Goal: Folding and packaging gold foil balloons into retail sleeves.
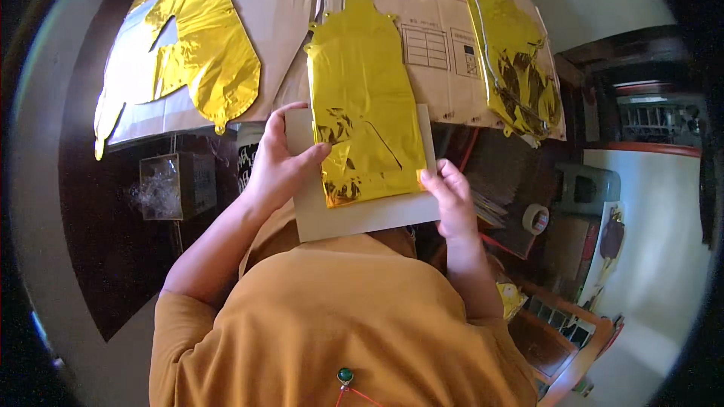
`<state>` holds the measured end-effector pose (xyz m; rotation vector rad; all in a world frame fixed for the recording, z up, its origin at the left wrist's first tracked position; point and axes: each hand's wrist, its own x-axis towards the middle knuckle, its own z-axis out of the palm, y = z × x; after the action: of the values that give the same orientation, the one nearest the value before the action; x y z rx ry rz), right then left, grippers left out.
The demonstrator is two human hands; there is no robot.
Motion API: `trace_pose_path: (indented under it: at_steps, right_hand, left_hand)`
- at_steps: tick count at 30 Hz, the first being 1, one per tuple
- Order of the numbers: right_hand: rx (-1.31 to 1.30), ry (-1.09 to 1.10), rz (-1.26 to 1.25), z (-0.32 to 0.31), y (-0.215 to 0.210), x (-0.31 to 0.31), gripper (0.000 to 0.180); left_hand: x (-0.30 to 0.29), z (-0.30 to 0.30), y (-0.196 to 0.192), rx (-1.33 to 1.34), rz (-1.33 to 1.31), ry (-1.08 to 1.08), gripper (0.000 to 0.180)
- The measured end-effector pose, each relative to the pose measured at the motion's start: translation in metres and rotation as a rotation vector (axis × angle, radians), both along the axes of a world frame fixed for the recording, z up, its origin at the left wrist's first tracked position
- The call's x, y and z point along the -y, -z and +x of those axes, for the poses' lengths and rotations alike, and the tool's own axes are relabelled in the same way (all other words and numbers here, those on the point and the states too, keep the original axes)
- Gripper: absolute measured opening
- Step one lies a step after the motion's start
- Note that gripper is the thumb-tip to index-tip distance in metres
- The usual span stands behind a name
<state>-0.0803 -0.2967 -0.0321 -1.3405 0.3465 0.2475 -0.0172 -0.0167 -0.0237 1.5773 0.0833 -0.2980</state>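
A flat, uninflated gold foil balloon (366,105) lies folded over a pale rectangular card (369,220), its far end reaching onto the cardboard. My left hand (283,154) grips the card's left edge, fingers behind it and thumb against the foil's left side. At the lower right corner of the foil, my right hand (455,200) pinches it between thumb and fingers at the card's right edge. Small tabs stick out along the balloon's far end. Creases and dark reflections mark its near part.
Brown cardboard (283,53) covers the table ahead. Another flat gold foil balloon (219,53) lies at its left, and more gold foil (513,53) at its right. A clear box (177,185) stands below on the left. Right of me are a tape roll (536,220) and a wooden chair (566,339).
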Motion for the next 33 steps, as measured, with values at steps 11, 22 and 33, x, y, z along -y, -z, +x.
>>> trace_pose_path:
  at_steps: [11, 22, 33]
  right_hand:
    - [0.145, -0.121, 0.109, 0.047, 0.003, 0.002, 0.029]
    - [0.172, -0.145, 0.107, 0.04, -0.012, -0.001, 0.034]
    - [0.437, -0.251, -0.175, 0.05, -0.026, -0.005, 0.057]
  left_hand:
    - [-0.007, 0.01, -0.01, 0.332, 0.039, 0.276, 0.092]
    - [-0.014, 0.021, -0.017, 0.073, 0.177, 0.221, 0.044]
    - [-0.024, 0.02, -0.039, 0.035, 0.077, 0.277, 0.045]
